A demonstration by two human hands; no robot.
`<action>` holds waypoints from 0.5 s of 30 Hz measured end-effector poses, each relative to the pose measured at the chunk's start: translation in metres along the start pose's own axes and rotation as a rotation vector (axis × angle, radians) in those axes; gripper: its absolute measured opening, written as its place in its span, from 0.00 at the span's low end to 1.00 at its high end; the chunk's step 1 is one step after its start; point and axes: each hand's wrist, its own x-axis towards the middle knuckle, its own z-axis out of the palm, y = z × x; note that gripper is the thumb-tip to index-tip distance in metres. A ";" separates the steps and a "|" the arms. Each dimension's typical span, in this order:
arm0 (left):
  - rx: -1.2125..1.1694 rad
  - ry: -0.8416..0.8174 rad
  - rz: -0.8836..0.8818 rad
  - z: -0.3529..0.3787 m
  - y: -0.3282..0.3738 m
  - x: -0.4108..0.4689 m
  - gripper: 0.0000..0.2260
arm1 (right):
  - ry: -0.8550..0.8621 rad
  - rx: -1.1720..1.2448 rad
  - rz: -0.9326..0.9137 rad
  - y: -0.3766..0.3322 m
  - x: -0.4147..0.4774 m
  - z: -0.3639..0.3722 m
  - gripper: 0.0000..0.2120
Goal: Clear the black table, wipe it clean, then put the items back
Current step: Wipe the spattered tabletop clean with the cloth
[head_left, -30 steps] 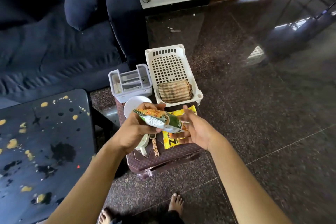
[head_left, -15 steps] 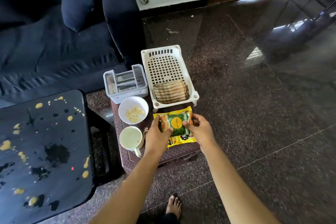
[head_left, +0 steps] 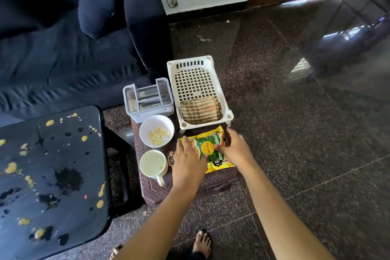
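Squarely, the packet (head_left: 207,148) lies between left hand (head_left: 187,160) and right hand (head_left: 236,152).

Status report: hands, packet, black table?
Left hand flat on green packet, right hand at its edge, blurred, grip unclear. Packet atop yellow packet on brown stool. Black table spattered, not yet wiped. No obstruction seen.

Glossy foil packet (head_left: 207,150), white plastic basket (head_left: 196,74) holding woven cloth (head_left: 200,110), polished speckled stone floor (head_left: 295,133), stained black table (head_left: 48,167).
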 end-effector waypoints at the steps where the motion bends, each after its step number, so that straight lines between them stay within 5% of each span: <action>1: 0.081 0.031 0.049 -0.006 0.006 0.003 0.34 | 0.050 -0.056 -0.058 -0.007 0.003 -0.005 0.36; 4: 0.279 0.091 0.239 -0.021 0.018 0.024 0.28 | 0.210 -0.109 -0.322 -0.042 0.020 -0.021 0.29; 8: 0.574 -0.072 0.254 -0.032 0.014 0.055 0.26 | 0.026 -0.517 -0.506 -0.086 0.072 -0.017 0.28; 11: 0.660 -0.138 0.246 -0.032 0.010 0.062 0.27 | -0.156 -0.876 -0.522 -0.099 0.102 -0.006 0.34; 15: 0.691 -0.143 0.265 -0.032 0.009 0.063 0.27 | -0.151 -1.010 -0.480 -0.108 0.119 0.001 0.40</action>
